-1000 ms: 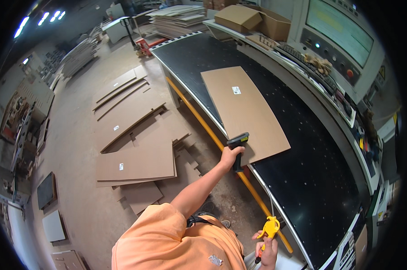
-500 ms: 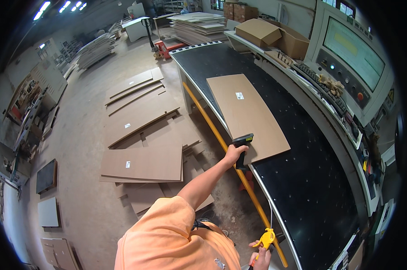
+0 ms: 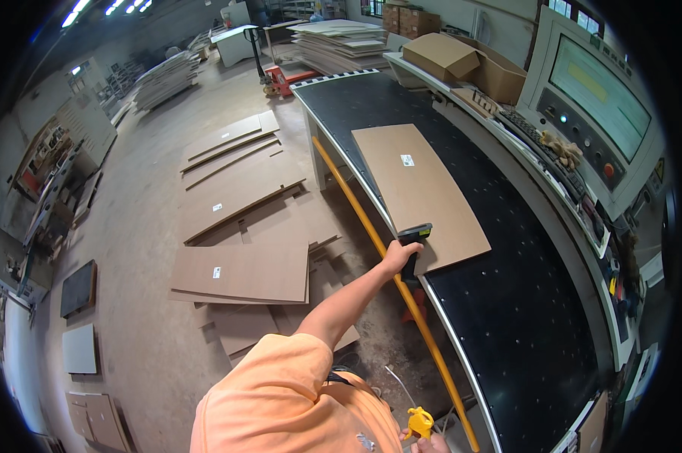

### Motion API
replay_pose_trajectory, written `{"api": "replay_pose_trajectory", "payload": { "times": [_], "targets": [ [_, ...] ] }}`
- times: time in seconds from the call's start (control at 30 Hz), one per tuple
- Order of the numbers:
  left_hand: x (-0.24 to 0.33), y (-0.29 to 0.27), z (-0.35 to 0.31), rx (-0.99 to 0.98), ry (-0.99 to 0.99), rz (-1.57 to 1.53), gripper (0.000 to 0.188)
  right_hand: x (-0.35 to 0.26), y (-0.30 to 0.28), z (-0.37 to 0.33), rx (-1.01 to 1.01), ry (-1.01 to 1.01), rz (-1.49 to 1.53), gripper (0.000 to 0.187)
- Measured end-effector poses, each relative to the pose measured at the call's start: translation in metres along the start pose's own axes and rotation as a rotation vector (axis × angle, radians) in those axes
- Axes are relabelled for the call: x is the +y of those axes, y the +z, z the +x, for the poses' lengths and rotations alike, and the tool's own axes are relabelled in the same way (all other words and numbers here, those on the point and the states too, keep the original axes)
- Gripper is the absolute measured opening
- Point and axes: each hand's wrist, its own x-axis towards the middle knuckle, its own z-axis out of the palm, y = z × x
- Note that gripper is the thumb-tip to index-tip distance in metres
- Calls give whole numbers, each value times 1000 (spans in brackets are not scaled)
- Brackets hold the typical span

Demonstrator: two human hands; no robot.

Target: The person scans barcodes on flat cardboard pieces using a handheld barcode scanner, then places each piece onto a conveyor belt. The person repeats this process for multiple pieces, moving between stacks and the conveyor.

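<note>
- Right hand (image 3: pixel 431 445) grips a yellow air gun (image 3: pixel 420 422).
- Left hand (image 3: pixel 400 257) grips a black scanner (image 3: pixel 413 235) at the near end of a brown panel (image 3: pixel 431 192).
- Panel lies flat on the black surface (image 3: pixel 526 340), white label (image 3: pixel 407 160) facing up.

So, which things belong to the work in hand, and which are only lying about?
Seemingly in use:
black scanner, in left hand
yellow air gun, in right hand
brown panel on the black table

Apparently just lying about:
cardboard box
gloves
red pallet jack
</note>
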Motion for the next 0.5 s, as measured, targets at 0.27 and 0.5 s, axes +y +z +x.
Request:
{"api": "replay_pose_trajectory", "payload": {
  "times": [0.27, 0.5],
  "targets": [
    [1, -4, 2, -17, -7, -21, 27, 15, 5, 22, 21, 563, 1032, 44],
    [1, -4, 0, -5, 40, -59, 26, -5, 12, 41, -129, 531, 1009, 56]
  ]
}}
